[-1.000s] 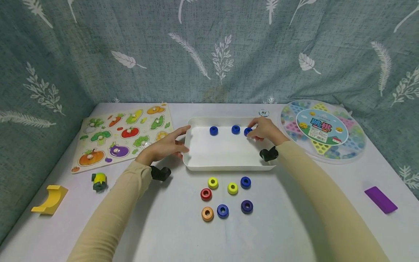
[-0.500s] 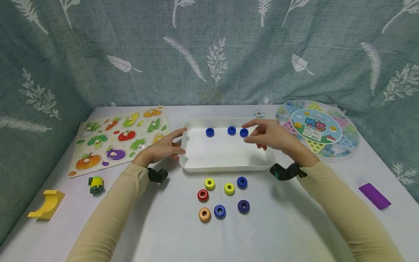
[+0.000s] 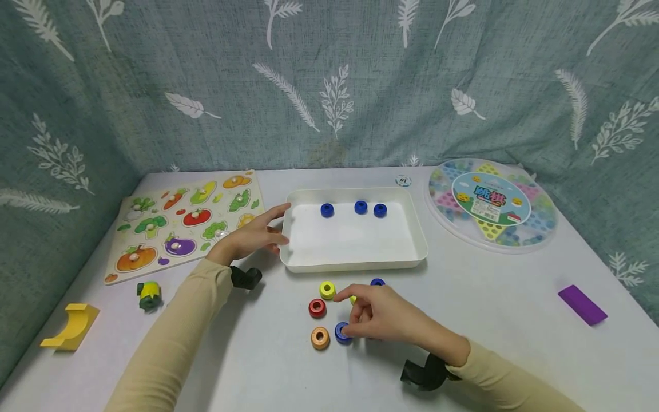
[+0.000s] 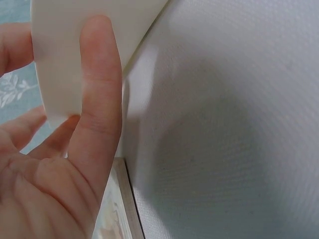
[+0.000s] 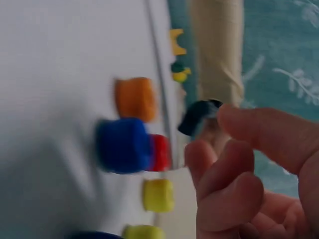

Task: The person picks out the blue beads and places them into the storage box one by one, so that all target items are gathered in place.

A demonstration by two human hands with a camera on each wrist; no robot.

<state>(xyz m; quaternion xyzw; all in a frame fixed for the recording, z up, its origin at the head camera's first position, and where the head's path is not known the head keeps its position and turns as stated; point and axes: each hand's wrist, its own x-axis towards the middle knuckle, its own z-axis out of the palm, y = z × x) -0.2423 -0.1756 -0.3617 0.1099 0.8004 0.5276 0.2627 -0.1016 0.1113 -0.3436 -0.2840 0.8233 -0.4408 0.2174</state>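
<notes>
Right hand (image 3: 383, 317) was down among the loose rings on the worktop (image 3: 489, 320), in front of the tray (image 3: 419, 243). Its fingers (image 3: 346, 330) sat at the right edge of the blue ring (image 3: 342, 333) — the ring lay just left of the fingertips, flat, hole up, beside the orange ring (image 3: 320, 337) and below the red ring (image 3: 317, 308). Whether the fingers had already pinched it or only touched it I could not tell; the right wrist view was blurred and showed a gap between fingers (image 5: 224, 169) and blue ring (image 5: 123, 145).

Left hand (image 3: 250, 236) rested at the tray's left rim, fingers relaxed and straight, thumb laid flat on the tray wall (image 4: 60, 55) — holding nothing.

Three blue rings (image 3: 361, 207) stood in a row at the tray's far side. Right hand was clearly the nearer one to the loose rings.
</notes>
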